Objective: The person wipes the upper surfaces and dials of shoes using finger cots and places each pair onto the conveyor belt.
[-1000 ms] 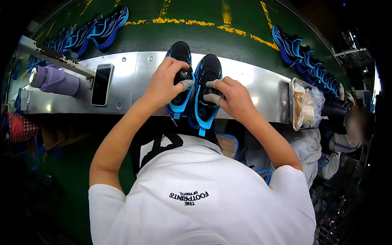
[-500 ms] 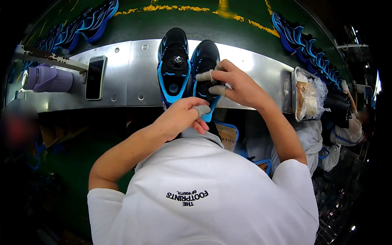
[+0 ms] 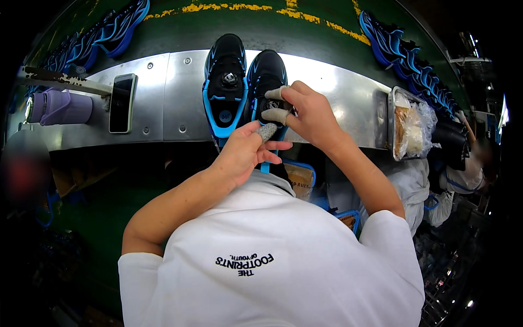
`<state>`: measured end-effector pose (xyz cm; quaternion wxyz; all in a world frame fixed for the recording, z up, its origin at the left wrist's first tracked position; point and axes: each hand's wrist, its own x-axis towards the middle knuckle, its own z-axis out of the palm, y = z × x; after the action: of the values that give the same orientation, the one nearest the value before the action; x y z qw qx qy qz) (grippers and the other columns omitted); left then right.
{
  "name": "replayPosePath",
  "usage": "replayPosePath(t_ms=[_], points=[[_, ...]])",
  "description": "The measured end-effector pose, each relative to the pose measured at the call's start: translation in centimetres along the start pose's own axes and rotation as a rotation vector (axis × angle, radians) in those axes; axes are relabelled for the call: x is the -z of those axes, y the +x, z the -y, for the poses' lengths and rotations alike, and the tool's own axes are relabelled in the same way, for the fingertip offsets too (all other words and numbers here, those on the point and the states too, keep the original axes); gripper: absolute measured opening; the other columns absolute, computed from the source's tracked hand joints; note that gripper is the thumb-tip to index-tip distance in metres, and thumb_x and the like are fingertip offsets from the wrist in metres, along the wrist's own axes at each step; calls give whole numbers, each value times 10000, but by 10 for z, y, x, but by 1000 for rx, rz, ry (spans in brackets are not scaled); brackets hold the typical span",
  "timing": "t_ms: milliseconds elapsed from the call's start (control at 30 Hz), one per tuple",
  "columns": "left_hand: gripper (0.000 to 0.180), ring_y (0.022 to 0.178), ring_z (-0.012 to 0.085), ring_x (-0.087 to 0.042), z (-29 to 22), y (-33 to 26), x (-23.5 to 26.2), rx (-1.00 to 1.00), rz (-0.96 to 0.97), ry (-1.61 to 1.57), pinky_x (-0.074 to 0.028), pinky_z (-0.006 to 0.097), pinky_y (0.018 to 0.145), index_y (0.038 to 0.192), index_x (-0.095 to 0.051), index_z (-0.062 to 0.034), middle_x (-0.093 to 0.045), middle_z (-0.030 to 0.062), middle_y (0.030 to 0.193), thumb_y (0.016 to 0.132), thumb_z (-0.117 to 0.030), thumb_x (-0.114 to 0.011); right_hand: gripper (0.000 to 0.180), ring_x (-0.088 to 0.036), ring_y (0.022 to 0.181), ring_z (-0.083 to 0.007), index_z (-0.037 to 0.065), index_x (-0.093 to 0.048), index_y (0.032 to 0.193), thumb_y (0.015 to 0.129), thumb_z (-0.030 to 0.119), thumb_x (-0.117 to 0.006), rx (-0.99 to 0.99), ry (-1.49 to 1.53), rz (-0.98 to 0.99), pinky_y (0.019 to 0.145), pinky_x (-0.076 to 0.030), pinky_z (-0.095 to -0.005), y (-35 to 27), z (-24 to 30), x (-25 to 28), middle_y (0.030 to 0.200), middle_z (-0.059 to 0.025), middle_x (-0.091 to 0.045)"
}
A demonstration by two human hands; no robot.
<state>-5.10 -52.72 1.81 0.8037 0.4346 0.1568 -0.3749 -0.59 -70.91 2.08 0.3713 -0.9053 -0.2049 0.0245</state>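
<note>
Two black-and-blue sports shoes stand side by side on the metal ledge, toes pointing away from me. The left shoe (image 3: 224,82) has a round dial on its tongue. On the right shoe (image 3: 267,71), my right hand (image 3: 311,114) has its thumb and a finger, both in pale finger covers, closed around the dial (image 3: 272,104). My left hand (image 3: 245,150) rests by that shoe's heel opening, its fingers apart and one wearing a grey cover. It partly hides the heel, and a blue strap (image 3: 265,168) shows below it.
A phone (image 3: 122,103) and a lilac mug (image 3: 62,107) are on the ledge at left, beside a worn metal bar (image 3: 65,80). At right lies a metal tray (image 3: 393,125) with plastic-wrapped things. More shoes (image 3: 122,32) line the green belt (image 3: 239,30). Another person is at far right.
My right hand has closed in on the right shoe's dial, its fingers drawn nearer together. My left hand has shifted slightly up and left along the heel. The view has shifted a little.
</note>
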Motion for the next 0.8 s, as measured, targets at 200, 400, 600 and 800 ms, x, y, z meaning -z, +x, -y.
replayPosePath(t_ms=[200, 400, 600, 800], points=[[302, 1077, 297, -639, -2, -1, -2, 7, -10, 11, -597, 292, 632, 1255, -458, 34, -555, 155, 1189, 974, -39, -376, 345, -591, 738, -217, 133, -693, 1111, 774, 155, -762, 180, 125, 136, 669, -478, -326, 8, -2, 16, 869, -86, -582], [306, 1104, 296, -627, -1, -1, -2, 27, -16, -12, -605, 287, 643, 1262, -461, 33, -549, 154, 1200, 975, -41, -384, 355, -590, 812, -214, 133, -688, 1144, 794, 111, -735, -24, -27, 49, 719, -480, -313, -1, 3, 3, 891, -89, -562], [294, 1096, 297, -633, 3, 0, -1, 3, 7, 4, -616, 287, 642, 1249, -474, 34, -560, 156, 1192, 981, -57, -396, 356, -600, 785, -225, 127, -700, 1098, 751, 151, -776, 147, 222, 130, 721, -497, -324, 7, -9, 10, 883, -82, -566], [292, 1095, 297, -633, 5, 1, 0, -2, -11, -15, -618, 293, 640, 1244, -471, 41, -559, 158, 1192, 979, -53, -391, 384, -585, 889, -215, 135, -689, 1154, 776, 85, -736, -73, -6, 141, 758, -491, -315, 5, 5, 7, 975, -83, -534]])
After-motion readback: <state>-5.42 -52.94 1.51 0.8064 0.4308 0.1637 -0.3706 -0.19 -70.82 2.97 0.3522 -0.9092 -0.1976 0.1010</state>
